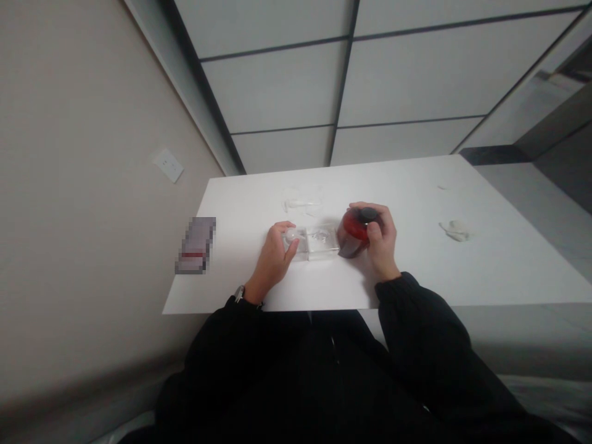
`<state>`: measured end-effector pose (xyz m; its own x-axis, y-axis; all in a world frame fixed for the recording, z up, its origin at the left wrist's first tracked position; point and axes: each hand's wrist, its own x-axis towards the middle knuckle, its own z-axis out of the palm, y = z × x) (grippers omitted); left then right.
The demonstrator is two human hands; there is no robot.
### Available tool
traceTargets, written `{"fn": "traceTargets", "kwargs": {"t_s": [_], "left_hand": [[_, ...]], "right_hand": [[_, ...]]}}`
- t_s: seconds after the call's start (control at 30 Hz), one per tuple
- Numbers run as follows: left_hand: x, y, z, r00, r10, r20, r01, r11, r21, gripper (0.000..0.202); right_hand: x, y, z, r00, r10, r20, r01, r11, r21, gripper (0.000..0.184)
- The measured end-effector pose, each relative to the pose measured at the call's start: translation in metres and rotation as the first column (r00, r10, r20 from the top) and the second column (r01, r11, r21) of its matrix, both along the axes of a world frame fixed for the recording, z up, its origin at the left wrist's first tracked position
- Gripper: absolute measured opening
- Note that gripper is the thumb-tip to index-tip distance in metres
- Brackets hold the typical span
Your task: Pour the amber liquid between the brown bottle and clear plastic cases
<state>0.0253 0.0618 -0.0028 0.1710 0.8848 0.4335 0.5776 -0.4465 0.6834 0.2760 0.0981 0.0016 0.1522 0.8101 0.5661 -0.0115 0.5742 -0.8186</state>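
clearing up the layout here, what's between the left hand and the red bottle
In the head view, a clear box lies between the left hand and the red bottle.

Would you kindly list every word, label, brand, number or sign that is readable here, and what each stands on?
No text is readable anywhere.
Dark red bottle with a round black cap: no lettering discernible; the right hand covers part.
Clear, square-sided plastic container: none legible.
Grey rectangular object with a red stripe: too pixelated to read.
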Motion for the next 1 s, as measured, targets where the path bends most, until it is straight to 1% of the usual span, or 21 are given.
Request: {"fn": "traceTargets", "kwargs": {"t_s": [0.23,0.5,0.63,0.77,1.0], "left_hand": [[-0.001,0.0,0.002,0.999,-0.018,-0.027,0.018,1.0,-0.008,0.024],[0.002,0.001,-0.003,0.996,0.045,0.082,-0.043,0.999,-0.025,0.028],[0.003,0.002,-0.004,0.998,0.043,0.045,-0.044,0.999,0.0,0.028],[0.003,0.003,-0.003,1.0,0.025,-0.002,-0.025,1.0,0.01,0.028],[-0.001,0.004,-0.003,1.0,0.001,-0.025,-0.001,1.0,0.004,0.029]], "right_hand": [[0.0,0.001,-0.003,1.0,0.004,-0.007,-0.004,1.0,-0.014,0.045],[-0.001,0.001,-0.002,1.0,-0.002,-0.005,0.002,1.0,-0.005,0.043],[0.0,0.002,-0.003,1.0,0.013,-0.021,-0.013,1.0,-0.007,0.044],[0.001,0.005,-0.01,0.999,0.038,-0.037,-0.038,0.999,0.003,0.041],[0.002,0.008,-0.019,0.995,0.075,-0.059,-0.076,0.997,-0.013,0.047]]}}
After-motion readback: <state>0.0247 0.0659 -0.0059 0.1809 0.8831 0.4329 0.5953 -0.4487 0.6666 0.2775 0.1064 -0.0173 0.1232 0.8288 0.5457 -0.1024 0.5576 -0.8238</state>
